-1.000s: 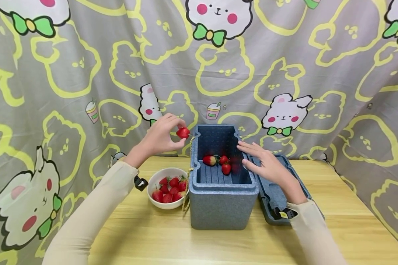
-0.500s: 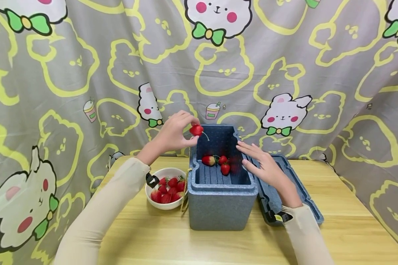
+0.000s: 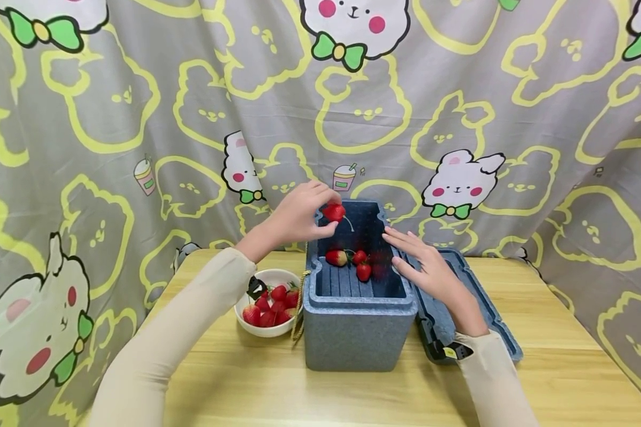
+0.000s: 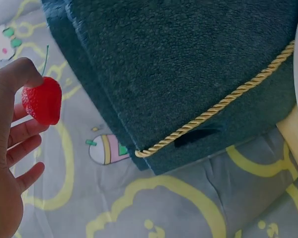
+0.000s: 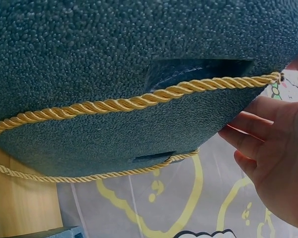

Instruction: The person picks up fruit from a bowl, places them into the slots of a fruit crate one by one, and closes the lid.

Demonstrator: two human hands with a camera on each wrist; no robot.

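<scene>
A strawberry is pinched just above the rim of a blue box.
The left hand has a narrow grip, thumb and fingers on the fruit; the right hand touches the box's right edge with straight fingers, grip wide. More strawberries lie inside. A white bowl of strawberries stands left, a lid lies right, on the wooden tabletop.

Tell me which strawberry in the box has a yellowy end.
The leftmost strawberry lying in the box: one end is pale yellow; the other two look red.
</scene>
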